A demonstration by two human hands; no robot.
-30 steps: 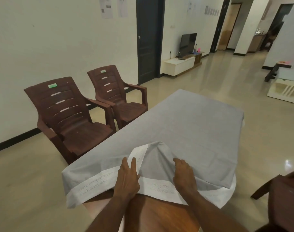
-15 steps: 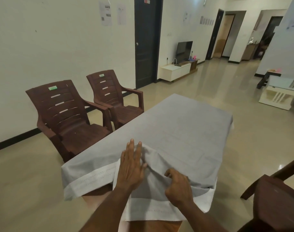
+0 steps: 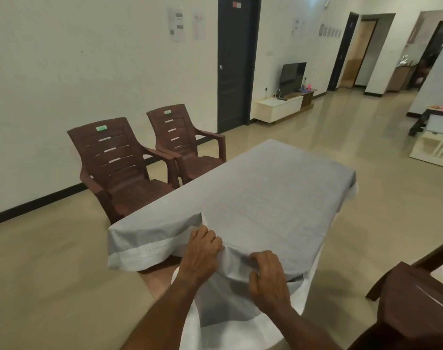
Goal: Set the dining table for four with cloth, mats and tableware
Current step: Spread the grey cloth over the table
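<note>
Both hands, left and right, have fingers pinching the grey cloth at lower centre; the folded-back flap's now pulled down over the worktop edge, so mats come next.

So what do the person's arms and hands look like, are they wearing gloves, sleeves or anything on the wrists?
Nothing is worn that shows here. The left hand and right hand are bare, with no gloves, and no rings can be made out. Both forearms are bare down to the bottom edge of the picture, with no sleeve, watch or wristband in view.
</note>
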